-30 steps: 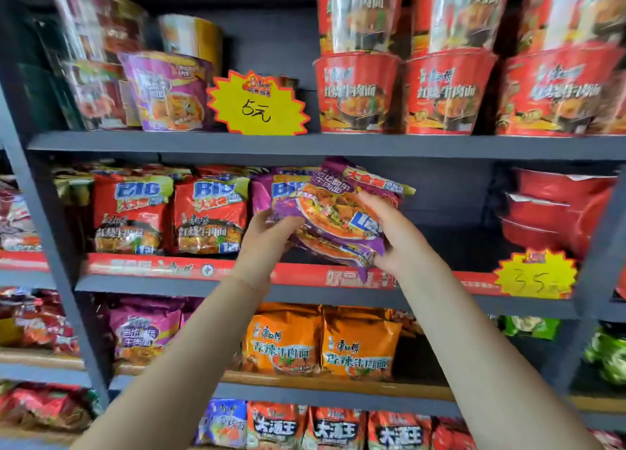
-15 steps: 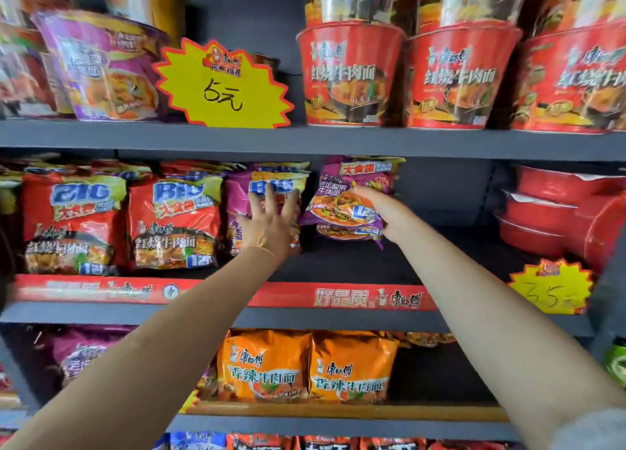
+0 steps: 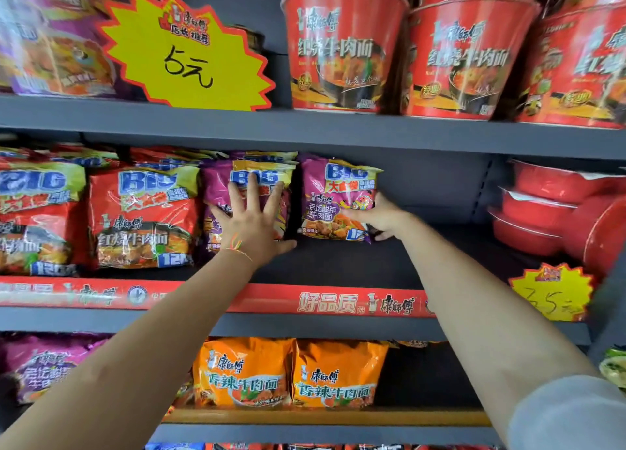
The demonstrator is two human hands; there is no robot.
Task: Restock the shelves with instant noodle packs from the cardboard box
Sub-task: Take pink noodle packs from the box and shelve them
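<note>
Two purple noodle packs stand upright on the middle shelf [image 3: 338,266]. My left hand [image 3: 252,222] presses flat, fingers spread, against the left purple pack [image 3: 220,192]. My right hand [image 3: 379,217] grips the right-hand edge of the other purple pack [image 3: 333,195], which stands just right of the first with a narrow gap between them. The cardboard box is out of view.
Red noodle packs [image 3: 142,212] fill the shelf to the left. Red bowls [image 3: 538,209] are stacked at the right end, with bare shelf between them and my right hand. Red cup noodles [image 3: 342,46] and a yellow price tag [image 3: 183,53] sit above; orange packs [image 3: 288,371] below.
The camera has come closer to the shelf. The purple pack, carried tilted in both hands, now stands upright deep on the shelf. My left hand has moved onto the neighbouring purple pack.
</note>
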